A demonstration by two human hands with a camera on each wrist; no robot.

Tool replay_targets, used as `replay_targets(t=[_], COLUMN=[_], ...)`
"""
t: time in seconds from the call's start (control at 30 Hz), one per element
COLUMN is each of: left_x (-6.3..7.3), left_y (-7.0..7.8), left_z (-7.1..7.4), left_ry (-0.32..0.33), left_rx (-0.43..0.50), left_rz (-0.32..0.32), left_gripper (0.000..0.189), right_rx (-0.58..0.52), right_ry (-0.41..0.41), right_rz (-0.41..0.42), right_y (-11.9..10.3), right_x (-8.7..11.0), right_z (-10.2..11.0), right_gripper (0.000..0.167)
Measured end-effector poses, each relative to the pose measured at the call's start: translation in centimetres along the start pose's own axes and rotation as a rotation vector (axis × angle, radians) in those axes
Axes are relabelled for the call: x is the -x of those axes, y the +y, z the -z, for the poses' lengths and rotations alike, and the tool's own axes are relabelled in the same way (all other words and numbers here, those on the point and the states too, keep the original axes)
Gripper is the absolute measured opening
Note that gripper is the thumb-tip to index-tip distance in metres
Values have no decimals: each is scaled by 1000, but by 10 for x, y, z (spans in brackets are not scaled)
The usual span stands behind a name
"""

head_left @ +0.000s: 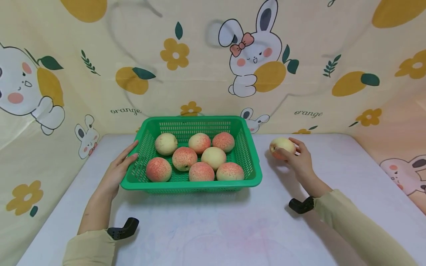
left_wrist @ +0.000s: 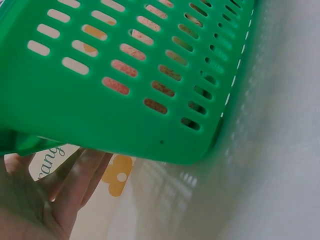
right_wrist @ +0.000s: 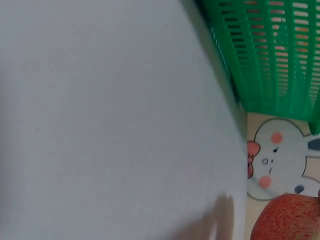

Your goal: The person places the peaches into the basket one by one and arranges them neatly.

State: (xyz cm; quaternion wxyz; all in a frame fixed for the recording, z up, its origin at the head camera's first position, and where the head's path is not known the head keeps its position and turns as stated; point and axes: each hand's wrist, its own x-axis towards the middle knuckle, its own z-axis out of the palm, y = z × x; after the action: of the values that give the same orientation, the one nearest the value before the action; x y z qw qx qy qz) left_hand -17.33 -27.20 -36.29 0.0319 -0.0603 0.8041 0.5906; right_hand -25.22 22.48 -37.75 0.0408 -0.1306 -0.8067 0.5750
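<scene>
A green plastic basket [head_left: 191, 187] with slotted walls stands in the middle of the table, holding several red and pale yellow peaches [head_left: 184, 159]. At its left side is my left hand [head_left: 118, 168], fingers nearly straight against the outside of the rim, thumb tip touching the rim. In the left wrist view the same hand [left_wrist: 60, 195] is partly hidden by the basket wall [left_wrist: 95, 120]. To the right of the basket, my right hand [head_left: 299, 157] grips a yellowish peach [head_left: 282, 146] between thumb and fingers. That peach [right_wrist: 287, 220] looks redder in the right wrist view.
The white table [head_left: 206, 225] carries the basket. Behind it and at both sides hangs a cream cloth [head_left: 199, 81] printed with rabbits, oranges and flowers. A black wrist device [head_left: 124, 229] sits at the left cuff, another black device [head_left: 301, 205] at the right.
</scene>
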Motion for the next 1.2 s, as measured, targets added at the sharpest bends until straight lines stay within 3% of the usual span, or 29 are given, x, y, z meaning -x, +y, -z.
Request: replay_targets(t=[1.2], left_x=[2], left_y=[2], left_z=[-1], left_ry=[0], left_rx=[3], left_rz=[7], left_gripper=[57], right_rx=[-3], right_ry=[-228], right_rz=[144], right_y=[-86], right_x=[20], right_z=[-26], right_gripper=[71])
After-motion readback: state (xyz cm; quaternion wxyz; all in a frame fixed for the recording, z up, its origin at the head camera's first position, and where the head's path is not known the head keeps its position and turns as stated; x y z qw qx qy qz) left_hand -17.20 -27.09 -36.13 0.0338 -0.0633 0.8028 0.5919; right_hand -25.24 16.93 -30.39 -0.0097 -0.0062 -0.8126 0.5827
